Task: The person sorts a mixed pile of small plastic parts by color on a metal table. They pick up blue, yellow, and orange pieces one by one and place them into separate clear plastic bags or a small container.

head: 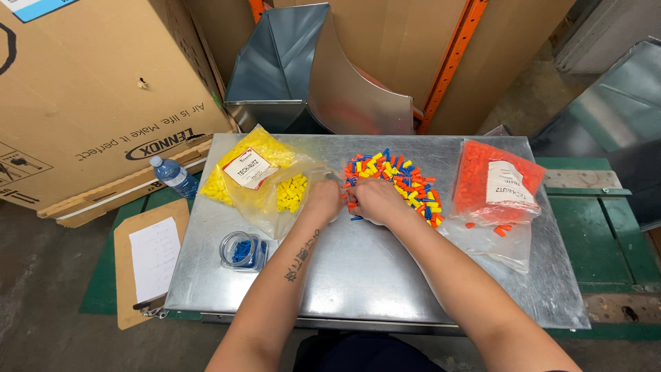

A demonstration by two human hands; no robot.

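One cardboard box is cut off at the left and top edges. One metal sheet serves as the work surface. One orange bag and one yellow bag lie on it, each full. One mixed pile of small caps, too many to count, sits between them. One clear tub holds blue caps. The left hand and right hand meet at the pile's near-left edge, fingers curled; whether they hold anything cannot be told.
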